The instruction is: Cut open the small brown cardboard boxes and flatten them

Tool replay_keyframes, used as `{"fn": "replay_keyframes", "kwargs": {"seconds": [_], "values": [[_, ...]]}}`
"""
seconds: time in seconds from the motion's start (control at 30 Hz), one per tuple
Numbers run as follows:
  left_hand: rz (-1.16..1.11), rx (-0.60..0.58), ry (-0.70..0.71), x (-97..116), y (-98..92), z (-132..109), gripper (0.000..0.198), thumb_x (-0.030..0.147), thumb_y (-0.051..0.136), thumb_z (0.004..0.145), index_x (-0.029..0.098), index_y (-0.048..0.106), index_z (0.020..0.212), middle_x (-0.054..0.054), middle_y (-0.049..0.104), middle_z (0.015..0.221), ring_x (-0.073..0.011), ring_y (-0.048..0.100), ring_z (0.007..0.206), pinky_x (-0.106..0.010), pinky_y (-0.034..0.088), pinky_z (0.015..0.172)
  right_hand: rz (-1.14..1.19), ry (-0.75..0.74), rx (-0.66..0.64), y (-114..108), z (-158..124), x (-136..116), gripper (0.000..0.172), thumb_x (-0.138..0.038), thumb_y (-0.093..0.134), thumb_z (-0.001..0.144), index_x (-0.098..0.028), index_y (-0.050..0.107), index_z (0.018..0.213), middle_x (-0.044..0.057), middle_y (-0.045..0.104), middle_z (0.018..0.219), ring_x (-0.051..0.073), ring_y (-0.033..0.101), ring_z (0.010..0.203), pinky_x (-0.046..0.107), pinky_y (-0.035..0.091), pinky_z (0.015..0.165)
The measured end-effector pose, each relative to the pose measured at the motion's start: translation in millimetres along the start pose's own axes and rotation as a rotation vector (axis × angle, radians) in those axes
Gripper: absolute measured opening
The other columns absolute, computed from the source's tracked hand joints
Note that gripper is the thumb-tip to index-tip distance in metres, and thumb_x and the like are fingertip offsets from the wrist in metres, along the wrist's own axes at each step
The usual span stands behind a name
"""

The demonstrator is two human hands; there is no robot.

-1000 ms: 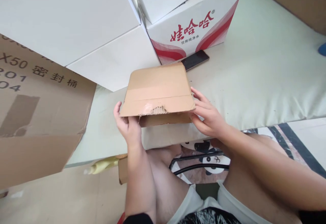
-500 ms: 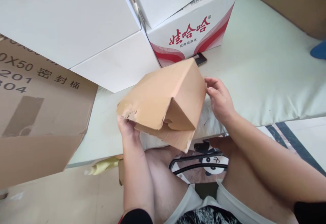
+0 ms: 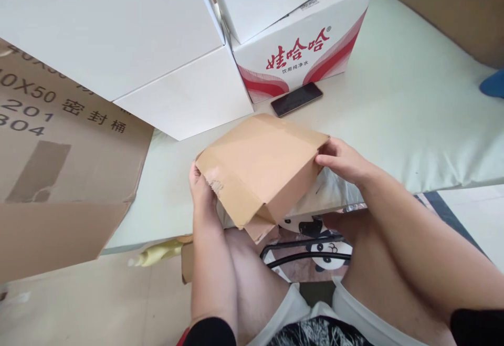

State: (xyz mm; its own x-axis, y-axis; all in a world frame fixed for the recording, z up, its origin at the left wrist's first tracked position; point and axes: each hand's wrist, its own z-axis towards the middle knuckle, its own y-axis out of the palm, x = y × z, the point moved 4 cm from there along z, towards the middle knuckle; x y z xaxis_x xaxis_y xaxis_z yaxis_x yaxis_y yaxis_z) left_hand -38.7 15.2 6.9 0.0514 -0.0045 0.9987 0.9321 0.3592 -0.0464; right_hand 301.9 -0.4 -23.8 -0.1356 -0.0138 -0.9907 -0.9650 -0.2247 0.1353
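Observation:
Between my hands is a small brown cardboard box, tilted over the front edge of the covered surface. A torn patch shows at its left side, and flaps stick out at its near end. My left hand grips the left edge, its fingers partly hidden by the cardboard. At the right edge, my right hand is closed on the box, thumb on the near side and fingers partly behind it. A dark phone lies just beyond the box.
A white and red carton stands behind the phone. White boxes are stacked at the left back. A large printed brown carton is at far left, another brown carton at back right. A pale sheet covers the surface.
The cardboard box has tipped flatter and come lower, its near opening now mostly closed up. The phone is fully uncovered. My right hand has moved slightly down and grips the right edge.

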Motion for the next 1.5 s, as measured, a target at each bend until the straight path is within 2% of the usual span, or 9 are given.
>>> {"fn": "replay_keyframes", "kwargs": {"seconds": [0.13,0.33,0.47,0.67,0.8,1.03,1.13,1.37,1.5], "values": [[-0.027,0.121,-0.056,0,-1.7,-3,0.051,0.033,0.083,0.057,0.024,0.061,0.102,-0.003,0.071,0.099,-0.0185,0.067,0.082,-0.029,0.054,0.070,-0.076,-0.013,0.164,3,0,-7,0.056,-0.060,0.088,0.062,-0.021,0.048,0.058,-0.004,0.054,0.059,0.013,0.051,0.059,0.027,0.043,0.058],[0.294,0.336,0.099,-2,-17.7,-4,0.027,0.036,0.071,0.078,0.022,0.048,0.077,0.003,0.051,0.072,-0.0120,0.049,0.066,-0.025,0.040,0.063,-0.258,-0.011,0.434,0,-2,-13,0.043,-0.055,0.082,0.069,-0.022,0.055,0.062,-0.004,0.054,0.057,0.013,0.046,0.056,0.027,0.035,0.054],[0.552,0.190,0.303,21,-0.9,-28,0.040,0.034,0.054,0.089,0.022,0.034,0.056,0.003,0.037,0.055,-0.0146,0.039,0.059,-0.029,0.033,0.061,-0.361,-0.059,0.593,-3,-2,-12,0.032,-0.054,0.076,0.077,-0.024,0.066,0.071,0.000,0.066,0.068,0.019,0.059,0.066,0.032,0.046,0.060],[0.644,-0.340,0.363,35,39.7,-64,0.022,0.043,0.063,0.081,0.022,0.066,0.075,-0.008,0.071,0.082,-0.0299,0.065,0.086,-0.047,0.049,0.090,-0.389,-0.090,0.683,0,-4,-9,0.031,-0.053,0.070,0.084,-0.023,0.076,0.085,0.005,0.075,0.082,0.026,0.069,0.079,0.039,0.054,0.069],[0.621,-0.198,0.329,35,44.8,-80,0.053,0.051,0.089,0.060,0.023,0.074,0.103,-0.013,0.074,0.115,-0.0456,0.057,0.128,-0.070,0.021,0.121,-0.406,-0.113,0.632,11,-1,-9,0.027,-0.047,0.068,0.085,-0.022,0.078,0.087,0.004,0.076,0.082,0.025,0.070,0.079,0.038,0.055,0.070],[0.294,-0.158,0.216,23,59.8,-85,0.030,0.040,0.091,0.066,0.019,0.074,0.080,-0.007,0.076,0.079,-0.0295,0.076,0.090,-0.046,0.063,0.094,-0.387,-0.107,0.583,19,7,-5,0.024,-0.045,0.068,0.084,-0.022,0.075,0.090,0.003,0.075,0.083,0.023,0.069,0.079,0.038,0.057,0.074],[0.180,-0.052,0.103,18,51.7,-72,0.038,0.042,0.090,0.066,0.014,0.076,0.088,-0.011,0.080,0.089,-0.0297,0.077,0.094,-0.043,0.065,0.090,-0.346,-0.109,0.602,14,11,-3,0.025,-0.046,0.069,0.083,-0.022,0.073,0.090,0.003,0.075,0.083,0.022,0.070,0.080,0.037,0.057,0.074],[-0.041,0.097,-0.120,-1,24.3,-43,0.063,0.047,0.099,0.046,0.014,0.076,0.095,-0.014,0.079,0.107,-0.0291,0.076,0.103,-0.041,0.061,0.095,-0.308,-0.049,0.261,34,19,4,0.032,-0.045,0.065,0.082,-0.021,0.077,0.098,0.004,0.078,0.095,0.024,0.072,0.088,0.042,0.056,0.086],[-0.085,-0.058,-0.294,-11,6.6,-36,0.061,0.042,0.099,0.043,0.017,0.075,0.094,-0.012,0.079,0.103,-0.0290,0.076,0.100,-0.039,0.063,0.089,-0.387,-0.143,0.221,50,20,-3,0.033,-0.042,0.065,0.081,-0.023,0.075,0.106,0.003,0.078,0.097,0.024,0.071,0.089,0.042,0.056,0.087]]}}
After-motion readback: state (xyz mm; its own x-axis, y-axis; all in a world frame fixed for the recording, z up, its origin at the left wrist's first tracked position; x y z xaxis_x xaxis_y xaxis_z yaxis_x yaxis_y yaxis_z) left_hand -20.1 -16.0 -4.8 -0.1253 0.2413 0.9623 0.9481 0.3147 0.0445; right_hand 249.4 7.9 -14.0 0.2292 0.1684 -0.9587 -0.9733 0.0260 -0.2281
